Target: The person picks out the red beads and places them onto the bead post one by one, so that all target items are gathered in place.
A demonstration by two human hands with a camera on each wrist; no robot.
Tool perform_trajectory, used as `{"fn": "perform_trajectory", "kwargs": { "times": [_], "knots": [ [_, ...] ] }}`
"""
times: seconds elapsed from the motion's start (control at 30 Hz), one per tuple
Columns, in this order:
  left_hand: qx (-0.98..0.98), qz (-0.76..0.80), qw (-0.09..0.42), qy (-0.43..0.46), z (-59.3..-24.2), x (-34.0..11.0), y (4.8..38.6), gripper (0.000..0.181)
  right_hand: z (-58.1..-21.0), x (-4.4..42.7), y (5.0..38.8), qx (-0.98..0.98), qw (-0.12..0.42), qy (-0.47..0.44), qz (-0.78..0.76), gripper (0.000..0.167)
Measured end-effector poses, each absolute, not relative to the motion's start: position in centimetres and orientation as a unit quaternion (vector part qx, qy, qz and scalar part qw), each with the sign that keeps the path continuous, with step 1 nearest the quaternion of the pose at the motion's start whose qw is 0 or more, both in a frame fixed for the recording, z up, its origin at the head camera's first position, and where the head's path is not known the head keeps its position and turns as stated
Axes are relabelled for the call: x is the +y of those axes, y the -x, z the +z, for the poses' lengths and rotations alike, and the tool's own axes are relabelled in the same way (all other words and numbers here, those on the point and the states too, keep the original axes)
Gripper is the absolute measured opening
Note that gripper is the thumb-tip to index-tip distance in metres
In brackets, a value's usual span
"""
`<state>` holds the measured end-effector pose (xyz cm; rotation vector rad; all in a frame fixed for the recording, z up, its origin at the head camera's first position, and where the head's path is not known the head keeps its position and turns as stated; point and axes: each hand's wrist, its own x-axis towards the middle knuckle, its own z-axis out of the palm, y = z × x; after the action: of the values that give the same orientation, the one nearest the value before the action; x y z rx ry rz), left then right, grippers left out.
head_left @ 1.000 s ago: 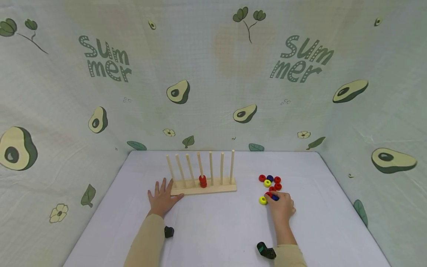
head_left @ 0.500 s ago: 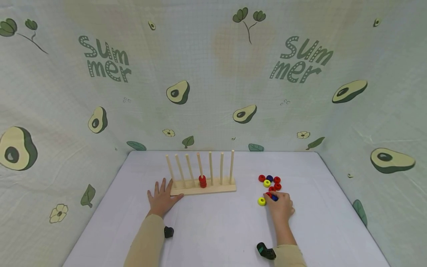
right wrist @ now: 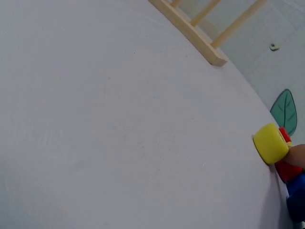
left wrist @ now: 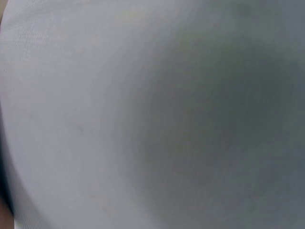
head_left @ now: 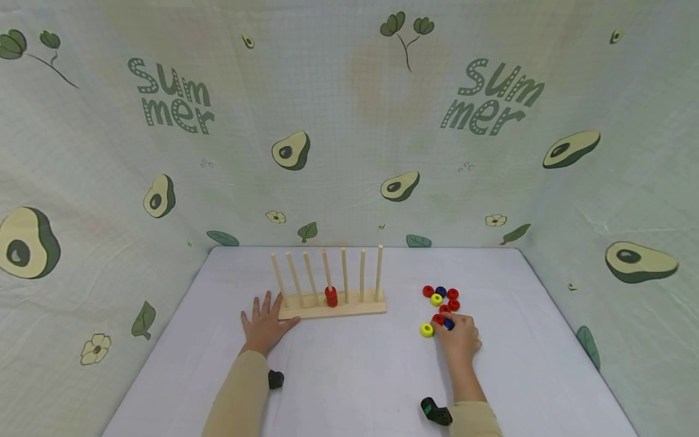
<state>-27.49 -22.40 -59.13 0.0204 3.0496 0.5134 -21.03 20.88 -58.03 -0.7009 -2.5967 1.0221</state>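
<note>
In the head view, my left hand [head_left: 264, 328] rests spread on the table, its fingers and thumb at the left end of a wooden peg rack [head_left: 338, 311]. Red beads [head_left: 330, 297] sit on the rack's middle peg. My right hand [head_left: 460, 338] is down at the loose beads, thumb and index finger curled round a red bead [head_left: 438, 319]. A blue bead [head_left: 449, 324] lies just inside those fingers. Beside the thumb is a yellow bead [head_left: 426, 330], which the right wrist view shows close to the thumb tip [right wrist: 297, 155]. Only blurred pale cloth fills most of the left wrist view.
Behind the right hand lie more red beads [head_left: 454, 305], a yellow bead [head_left: 436, 300] and a dark blue bead [head_left: 440, 292]. A printed cloth [head_left: 338, 121] hangs behind and beside the white table [head_left: 349, 376]. Black wrist devices [head_left: 435, 412] are by both sleeves.
The yellow bead beside the right thumb has shifted slightly left and nearer. The red bead at the fingers has edged left a little. The left hand stays in place.
</note>
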Motion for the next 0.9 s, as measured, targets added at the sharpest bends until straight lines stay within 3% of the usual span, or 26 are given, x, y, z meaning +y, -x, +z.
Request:
{"fn": "perform_trajectory", "kwargs": {
  "times": [0.9],
  "knots": [
    [0.987, 0.159, 0.023, -0.011, -59.3, -22.6, 27.5, 0.101, -56.9, 20.5, 21.3, -0.903, 0.129, 0.243, 0.331, 0.041]
  ]
}}
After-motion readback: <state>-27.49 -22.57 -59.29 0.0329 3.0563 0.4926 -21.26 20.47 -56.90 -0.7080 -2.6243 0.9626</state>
